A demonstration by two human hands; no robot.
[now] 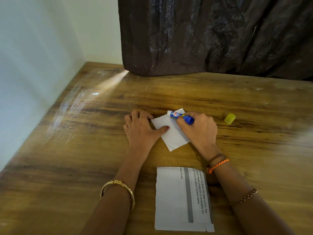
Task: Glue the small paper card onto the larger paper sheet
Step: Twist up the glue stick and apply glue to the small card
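Observation:
A small white paper card [172, 136] lies tilted on the wooden table [84, 150]. My left hand [142, 128] presses flat on its left edge, thumb on the paper. My right hand [198, 129] grips a blue glue stick [181, 117], which lies nearly level with its tip touching the card's far corner. The larger paper sheet [183, 199], white with printed text and a grey bar, lies near the front edge between my forearms. The yellow glue cap [229, 118] rests on the table to the right of my right hand.
A dark brown wrinkled cloth [211, 34] hangs at the back of the table. A pale wall [33, 56] runs along the table's left edge. Bangles and thread bracelets are on both wrists.

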